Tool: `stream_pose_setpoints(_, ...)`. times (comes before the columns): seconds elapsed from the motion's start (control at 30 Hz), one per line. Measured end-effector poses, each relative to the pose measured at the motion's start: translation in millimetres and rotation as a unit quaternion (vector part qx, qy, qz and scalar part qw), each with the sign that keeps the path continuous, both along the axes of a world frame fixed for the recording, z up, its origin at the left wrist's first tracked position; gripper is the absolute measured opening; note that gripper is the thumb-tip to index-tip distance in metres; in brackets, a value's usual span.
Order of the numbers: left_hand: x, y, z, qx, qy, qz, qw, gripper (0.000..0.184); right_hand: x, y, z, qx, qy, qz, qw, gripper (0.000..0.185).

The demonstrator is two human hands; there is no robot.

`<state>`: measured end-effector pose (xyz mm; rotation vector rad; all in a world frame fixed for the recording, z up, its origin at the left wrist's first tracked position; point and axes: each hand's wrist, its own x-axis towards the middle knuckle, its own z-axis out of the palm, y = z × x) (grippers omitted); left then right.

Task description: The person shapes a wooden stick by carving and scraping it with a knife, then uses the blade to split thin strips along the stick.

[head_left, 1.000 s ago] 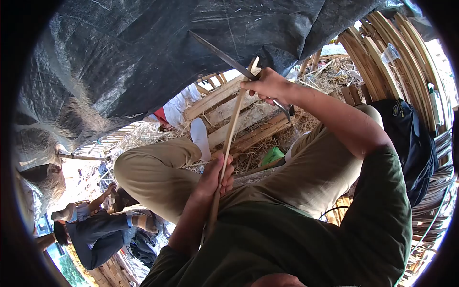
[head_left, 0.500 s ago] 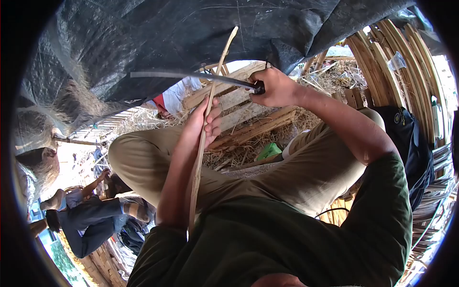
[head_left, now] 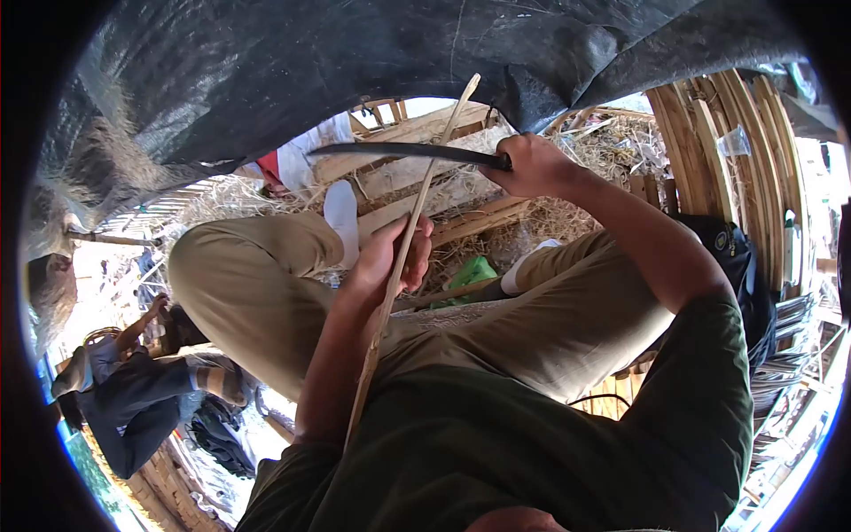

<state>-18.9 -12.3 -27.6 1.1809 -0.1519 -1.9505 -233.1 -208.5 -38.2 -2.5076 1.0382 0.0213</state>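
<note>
While the left grip (head_left: 390,257) holds a strip (head_left: 456,122), the knife (head_left: 381,152) in the right grip (head_left: 537,166) partly hides boards (head_left: 386,180).

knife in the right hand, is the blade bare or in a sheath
Bare: the knife shows its dark blade from the right hand out to the tip, with no sheath over it.

No legible text, only a small round emblem (head_left: 722,240) on the black backpack (head_left: 743,288)
</note>
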Motion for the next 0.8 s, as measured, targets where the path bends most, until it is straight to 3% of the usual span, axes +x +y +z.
stream_pose_setpoints(0.03,0,1,4,0.011,0.013,-0.005,1.0,0.036,2,0,0,-0.011,-0.008,0.0,1.0,0.052)
stream_pose_setpoints(0.1,5,5,3,-0.007,0.066,-0.004,0.998,0.035,9,-1,5,0.052,0.017,-0.033,0.998,0.061)
stream_pose_setpoints(0.17,7,1,3,0.003,0.044,0.011,0.999,0.034,16,5,1,0.111,0.026,-0.065,0.991,0.078)
stream_pose_setpoints(0.27,7,-8,1,0.017,0.026,0.037,0.999,0.034,39,19,14,0.28,0.084,-0.052,0.955,0.082)
stream_pose_setpoints(0.4,12,-13,-4,0.021,0.023,0.038,0.999,0.037,46,41,-1,0.252,0.028,-0.001,0.967,0.092)
stream_pose_setpoints(0.53,14,-14,-8,0.038,0.01,0.03,0.999,0.04,46,26,-15,0.188,0.025,0.05,0.981,0.085)
stream_pose_setpoints(0.73,19,-16,-13,0.034,-0.01,0.033,0.999,0.034,54,10,-27,0.097,0.053,0.103,0.989,0.083)
stream_pose_setpoints(0.8,25,-18,-10,0.045,0.02,0.049,0.998,0.031,61,0,-26,0.102,0.152,0.056,0.981,0.085)
